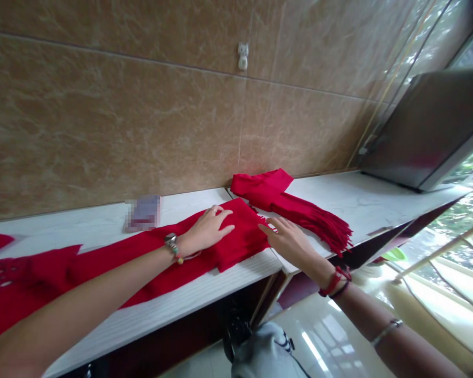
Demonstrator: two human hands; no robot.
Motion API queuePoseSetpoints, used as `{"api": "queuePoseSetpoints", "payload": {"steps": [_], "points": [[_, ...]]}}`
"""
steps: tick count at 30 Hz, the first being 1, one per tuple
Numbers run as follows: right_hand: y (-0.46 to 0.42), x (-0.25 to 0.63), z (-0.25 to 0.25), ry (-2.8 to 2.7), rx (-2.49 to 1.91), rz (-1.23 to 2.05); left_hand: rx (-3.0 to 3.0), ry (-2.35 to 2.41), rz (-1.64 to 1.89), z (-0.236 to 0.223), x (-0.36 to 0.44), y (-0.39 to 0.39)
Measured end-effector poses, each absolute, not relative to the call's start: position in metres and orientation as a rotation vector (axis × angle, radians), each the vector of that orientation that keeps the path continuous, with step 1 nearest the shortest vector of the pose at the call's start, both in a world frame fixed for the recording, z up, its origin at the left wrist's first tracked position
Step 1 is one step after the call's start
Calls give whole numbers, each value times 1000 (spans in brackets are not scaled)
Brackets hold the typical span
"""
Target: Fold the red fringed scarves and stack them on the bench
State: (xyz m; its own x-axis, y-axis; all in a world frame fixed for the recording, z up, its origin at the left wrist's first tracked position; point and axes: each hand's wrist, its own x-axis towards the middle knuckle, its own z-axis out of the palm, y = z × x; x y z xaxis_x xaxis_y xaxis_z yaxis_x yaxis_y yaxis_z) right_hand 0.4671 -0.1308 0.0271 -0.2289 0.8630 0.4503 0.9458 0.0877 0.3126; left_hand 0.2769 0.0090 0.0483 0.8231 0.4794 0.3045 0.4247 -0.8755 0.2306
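Where hands [207, 231] [294, 241] are, scarf [242, 244] under L, end nr R

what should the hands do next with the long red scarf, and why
Probably smooth the right end of the long red scarf with the right hand: it is at that end, the left hand is over the scarf, and the near edge looks uneven.

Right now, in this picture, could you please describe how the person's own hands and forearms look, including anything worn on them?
Both forearms are bare, with no sleeves visible. Near the left hand, the wrist carries a bracelet with a silvery piece and coloured beads. Beyond the right hand are a red band, a thin dark band and, higher up, a silvery bangle.
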Motion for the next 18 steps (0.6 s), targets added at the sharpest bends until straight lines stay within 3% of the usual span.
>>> {"api": "queuePoseSetpoints", "payload": {"steps": [6, 13, 18], "points": [[-119, 446, 35, -2563, -1458, -782, 3092, 885, 196, 35, 194, -50], [-112, 460, 22, -2433, -1540, -602, 3229, 931, 70, 36, 181, -50], [-114, 451, 25, -2471, -1489, -651, 3194, 966, 167, 44, 177, -53]]}}
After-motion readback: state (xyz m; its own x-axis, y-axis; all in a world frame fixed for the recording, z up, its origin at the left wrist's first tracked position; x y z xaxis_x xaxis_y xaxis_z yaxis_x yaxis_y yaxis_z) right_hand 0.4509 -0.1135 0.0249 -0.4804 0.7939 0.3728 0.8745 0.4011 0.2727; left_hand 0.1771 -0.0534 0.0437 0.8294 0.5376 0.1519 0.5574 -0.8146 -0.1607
